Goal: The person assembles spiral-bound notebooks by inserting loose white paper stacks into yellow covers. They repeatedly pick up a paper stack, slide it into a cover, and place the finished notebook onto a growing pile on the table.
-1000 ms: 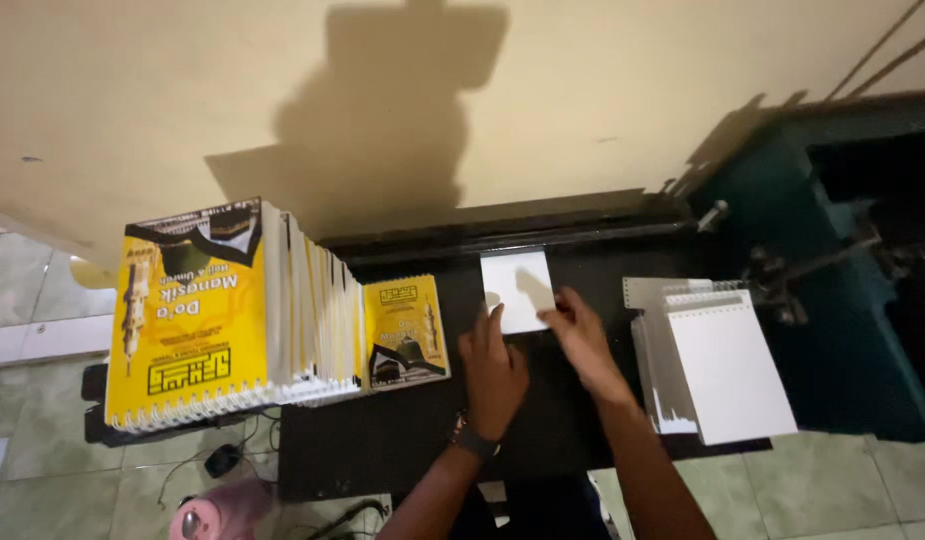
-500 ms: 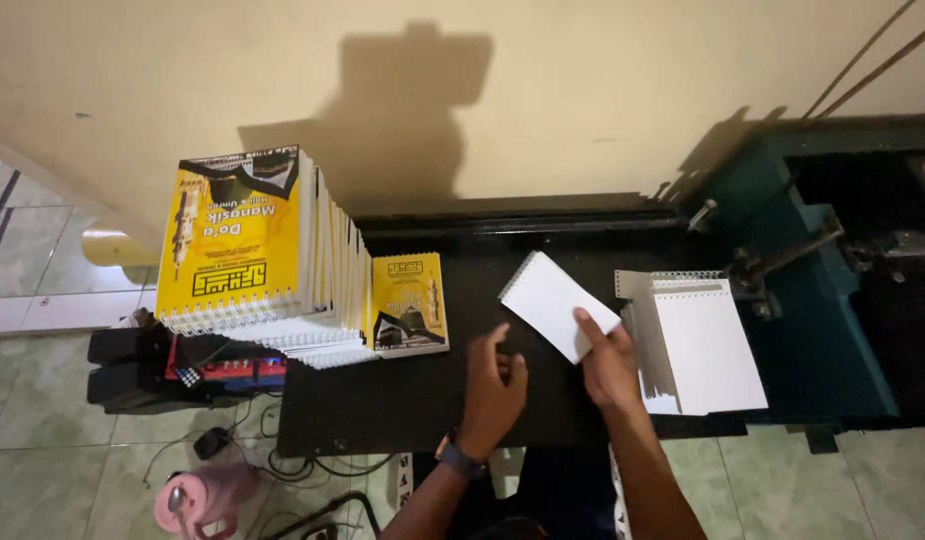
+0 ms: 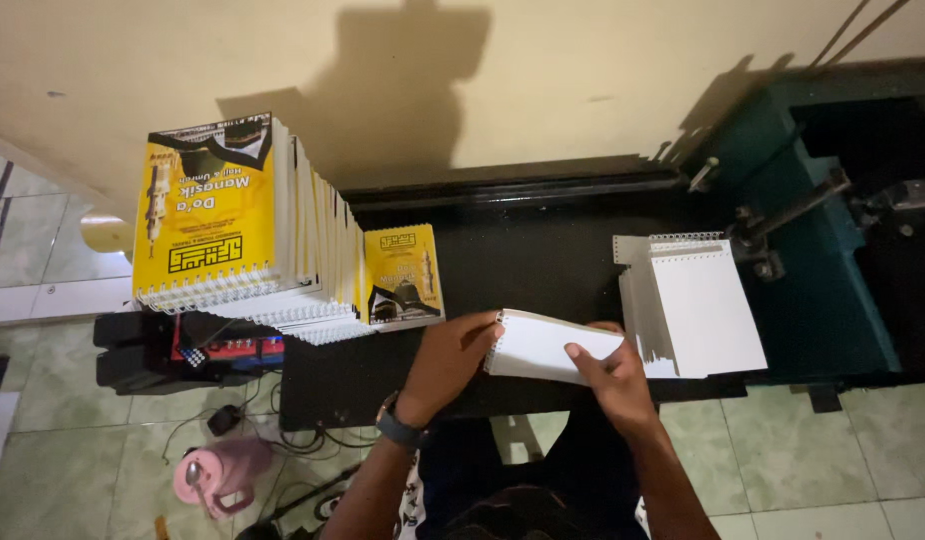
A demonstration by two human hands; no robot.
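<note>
White punched pages (image 3: pixel 548 348), a thin sheaf with a row of small binding holes along its left edge, are held just above the near edge of a black work table (image 3: pixel 523 265). The sheaf is gripped from both ends: the left hand (image 3: pixel 445 360) is curled round the punched edge, fingers closed on it, and the right hand (image 3: pixel 615 378) is closed on the right end, with the thumb laid on top. A dark watch (image 3: pixel 400 432) is worn on the left wrist.

Just to the right, touching the right hand's side of the table, a stack of blank white punched sheets (image 3: pixel 703 305) is laid. At the far left, a tall leaning stack of spiral-bound booklets (image 3: pixel 233 235) with yellow covers and black lettering is piled. Beside it, one smaller yellow booklet (image 3: pixel 403 275) is laid flat on the table. A teal machine (image 3: pixel 813 230) is seen at the right. On the tiled floor, a pink jug (image 3: pixel 218 478) is stood.
</note>
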